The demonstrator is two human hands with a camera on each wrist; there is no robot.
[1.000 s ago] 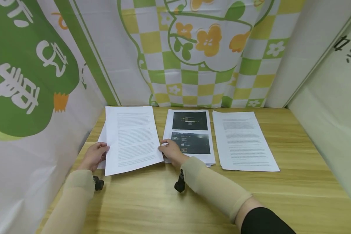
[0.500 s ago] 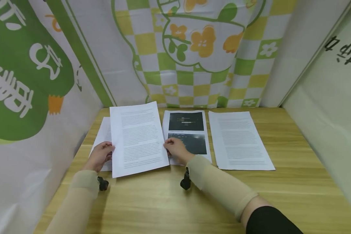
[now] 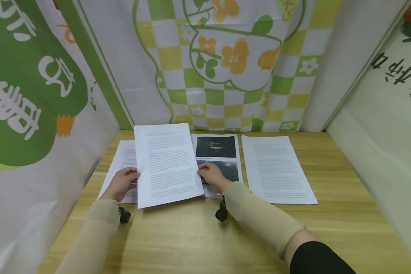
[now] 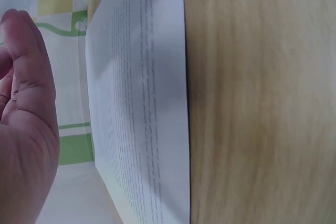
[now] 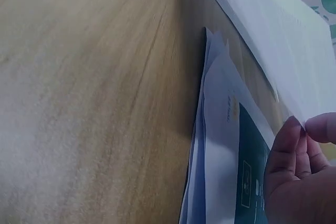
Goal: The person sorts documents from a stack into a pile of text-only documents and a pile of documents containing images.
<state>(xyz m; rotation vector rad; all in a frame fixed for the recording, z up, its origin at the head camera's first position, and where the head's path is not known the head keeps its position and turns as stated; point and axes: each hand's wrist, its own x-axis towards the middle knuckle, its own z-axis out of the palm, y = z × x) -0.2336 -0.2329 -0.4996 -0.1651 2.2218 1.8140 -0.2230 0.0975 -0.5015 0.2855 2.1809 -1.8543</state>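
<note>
I hold a white printed text sheet (image 3: 168, 163) just above the wooden table (image 3: 198, 236), one hand on each long side. My left hand (image 3: 122, 182) grips its left edge; in the left wrist view the thumb (image 4: 29, 66) lies beside the sheet (image 4: 142, 103). My right hand (image 3: 210, 176) pinches the right edge, and its fingertips (image 5: 294, 145) close on the paper (image 5: 283, 40). Under the right hand lies a stack of pages (image 3: 216, 152) with dark pictures on top (image 5: 226, 171). Another text page (image 3: 125, 161) lies flat beneath the held sheet at the left.
A third pile of text pages (image 3: 275, 169) lies to the right of the middle stack. Patterned green, yellow and white cloth (image 3: 226, 68) walls the table at the back and left; a pale panel (image 3: 380, 125) closes the right.
The held sheet has moved to the right, uncovering more of the page at the left and overlapping the picture stack's edge. Both hands moved with it.
</note>
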